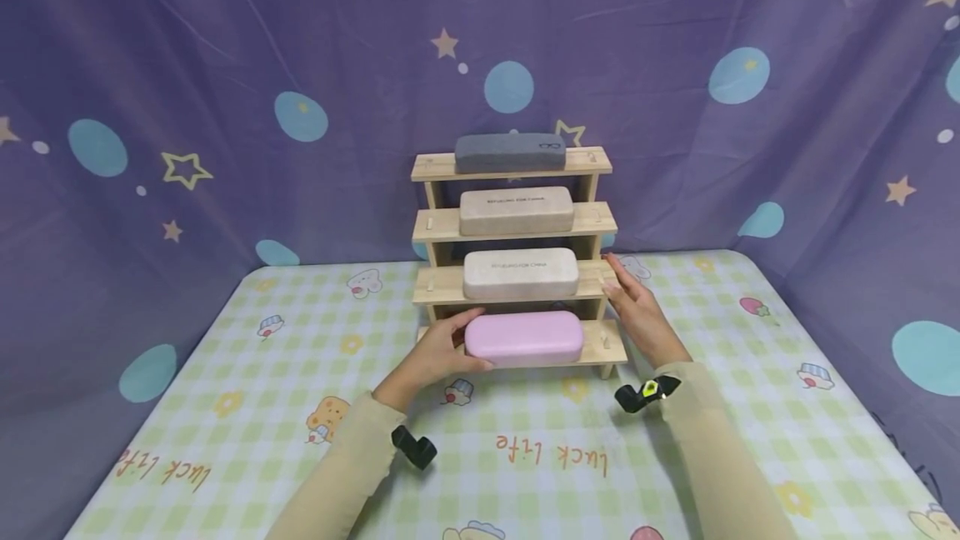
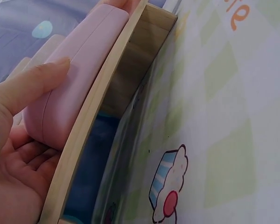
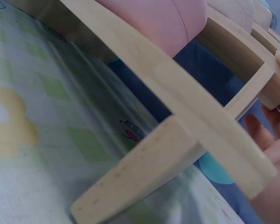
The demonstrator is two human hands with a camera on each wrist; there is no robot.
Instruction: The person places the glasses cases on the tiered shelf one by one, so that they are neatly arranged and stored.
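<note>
A pink glasses case (image 1: 523, 338) lies on the lowest step of a wooden display rack (image 1: 432, 283). My left hand (image 1: 441, 348) holds the case's left end, thumb across its front side and the other fingers tucked around the end. In the left wrist view the pink case (image 2: 79, 79) sits along the step's edge. At the rack's right side my right hand (image 1: 641, 311) grips the end of the second step from the bottom, thumb on top. The right wrist view shows only part of that hand (image 3: 275, 144), fingers reaching below the board.
Above the pink case stand a white case (image 1: 521, 273), a beige case (image 1: 516, 212) and a grey case (image 1: 510, 153), one per step. The rack rests on a checked tablecloth (image 1: 300, 390) before a purple curtain (image 1: 360, 40).
</note>
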